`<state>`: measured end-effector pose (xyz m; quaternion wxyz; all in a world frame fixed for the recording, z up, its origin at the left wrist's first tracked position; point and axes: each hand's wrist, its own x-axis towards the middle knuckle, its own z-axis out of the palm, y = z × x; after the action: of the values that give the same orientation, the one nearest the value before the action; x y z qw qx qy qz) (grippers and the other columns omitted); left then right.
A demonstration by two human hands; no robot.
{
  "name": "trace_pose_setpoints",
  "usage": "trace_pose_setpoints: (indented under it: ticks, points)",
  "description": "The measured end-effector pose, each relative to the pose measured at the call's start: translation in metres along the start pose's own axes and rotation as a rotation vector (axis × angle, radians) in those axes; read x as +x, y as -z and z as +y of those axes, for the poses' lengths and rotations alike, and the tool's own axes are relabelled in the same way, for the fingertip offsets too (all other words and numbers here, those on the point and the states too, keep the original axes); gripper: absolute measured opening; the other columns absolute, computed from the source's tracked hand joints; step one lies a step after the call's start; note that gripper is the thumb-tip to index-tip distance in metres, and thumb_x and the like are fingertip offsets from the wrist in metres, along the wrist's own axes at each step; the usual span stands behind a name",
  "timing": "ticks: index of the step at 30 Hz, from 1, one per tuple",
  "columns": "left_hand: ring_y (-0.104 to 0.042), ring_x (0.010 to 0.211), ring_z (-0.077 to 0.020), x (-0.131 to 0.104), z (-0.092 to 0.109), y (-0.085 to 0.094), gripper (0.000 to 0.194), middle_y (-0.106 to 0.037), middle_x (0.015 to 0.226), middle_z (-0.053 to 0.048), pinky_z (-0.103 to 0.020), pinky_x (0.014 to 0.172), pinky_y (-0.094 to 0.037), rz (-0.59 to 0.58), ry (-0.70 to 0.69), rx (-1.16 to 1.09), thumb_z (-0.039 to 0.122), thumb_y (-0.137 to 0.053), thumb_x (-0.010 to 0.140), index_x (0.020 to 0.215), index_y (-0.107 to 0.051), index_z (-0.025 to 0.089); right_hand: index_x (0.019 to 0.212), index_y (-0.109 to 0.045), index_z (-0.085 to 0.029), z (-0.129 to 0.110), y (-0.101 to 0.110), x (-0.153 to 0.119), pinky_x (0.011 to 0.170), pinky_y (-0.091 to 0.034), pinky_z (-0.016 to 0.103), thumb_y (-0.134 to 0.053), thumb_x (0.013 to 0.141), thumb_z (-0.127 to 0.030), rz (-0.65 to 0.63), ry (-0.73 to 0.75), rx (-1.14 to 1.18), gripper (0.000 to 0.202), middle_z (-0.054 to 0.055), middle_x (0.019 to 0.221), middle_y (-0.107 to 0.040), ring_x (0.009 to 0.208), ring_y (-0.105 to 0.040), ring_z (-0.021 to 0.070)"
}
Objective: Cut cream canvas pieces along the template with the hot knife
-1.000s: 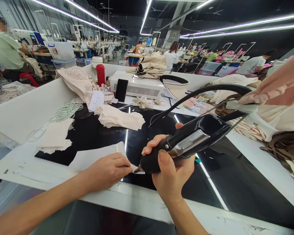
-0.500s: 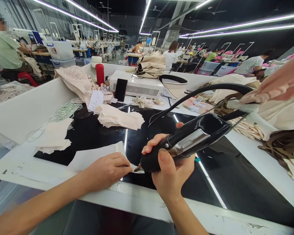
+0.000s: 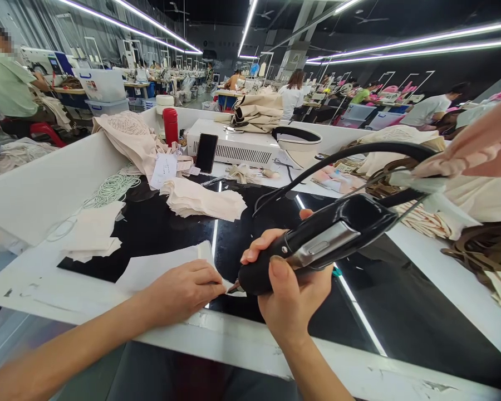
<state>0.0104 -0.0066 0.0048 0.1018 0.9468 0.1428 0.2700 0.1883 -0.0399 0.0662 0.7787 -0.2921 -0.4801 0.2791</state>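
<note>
Evidently, steadiness governs the way both hands are placed near the front edge of the desk (image 3: 259, 334). The left hand (image 3: 187, 289) lies low over a white sheet (image 3: 162, 264), its fingers bunched together and seeming to pinch the sheet's narrow right end, probably so that it neither lifts nor slides. Whether the thumb sits beneath is hidden. The sheet itself lies flat near that front edge, left of the middle.

The right hand (image 3: 294, 295) is wrapped firmly around a black handheld tool (image 3: 313, 245), the thumb laid along its near side, presumably to steer it. The tool slants, its rear raised toward the desk's right edge and its metal tip (image 3: 235, 286) down at the sheet's end, just beside the left fingertips; such closeness would suit fine control.

A thick black cable (image 3: 338, 153) arches above and behind the tool, clear of the fingers. Farther back, a stack of cream pieces (image 3: 204, 200) sits within reach, and smaller cut pieces (image 3: 94, 231) lie toward the left edge. The phone (image 3: 206, 153) and red bottle (image 3: 170, 127) stand near the far edge, perhaps to leave elbow room.
</note>
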Motion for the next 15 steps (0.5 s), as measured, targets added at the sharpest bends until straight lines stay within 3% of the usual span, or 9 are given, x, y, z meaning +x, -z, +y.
trace_pose_setpoints:
  ticks: [6, 11, 15]
  points:
    - [-0.067, 0.1, -0.0211, -0.001, 0.0, -0.001, 0.021, -0.074, 0.107, -0.008, -0.033, 0.093, -0.057, -0.004, 0.011, -0.004, 0.01, -0.052, 0.107, 0.115, -0.071, 0.014, 0.107, -0.064, -0.03, 0.0, 0.001, 0.0, 0.056, -0.059, 0.024, -0.077, 0.09, -0.022, -0.006, -0.007, -0.015, 0.023, -0.004, 0.086, -0.072, 0.062, -0.067, 0.0111]
    - [-0.067, 0.1, -0.0213, -0.002, 0.0, -0.002, 0.02, -0.073, 0.109, -0.008, -0.033, 0.094, -0.058, -0.004, 0.01, 0.008, 0.012, -0.053, 0.108, 0.117, -0.071, 0.014, 0.131, -0.063, -0.035, -0.005, 0.01, 0.006, 0.059, -0.06, 0.026, -0.08, 0.089, -0.027, 0.061, 0.038, -0.028, 0.047, -0.005, 0.085, -0.073, 0.062, -0.067, 0.0114]
    - [-0.068, 0.101, -0.0216, -0.003, -0.001, -0.002, 0.019, -0.073, 0.109, -0.009, -0.034, 0.094, -0.058, 0.013, 0.005, 0.005, 0.011, -0.055, 0.106, 0.116, -0.071, 0.013, 0.133, -0.064, -0.036, -0.007, 0.015, 0.006, 0.058, -0.06, 0.026, -0.083, 0.088, -0.031, 0.062, 0.043, -0.037, 0.048, -0.005, 0.084, -0.073, 0.062, -0.067, 0.0119]
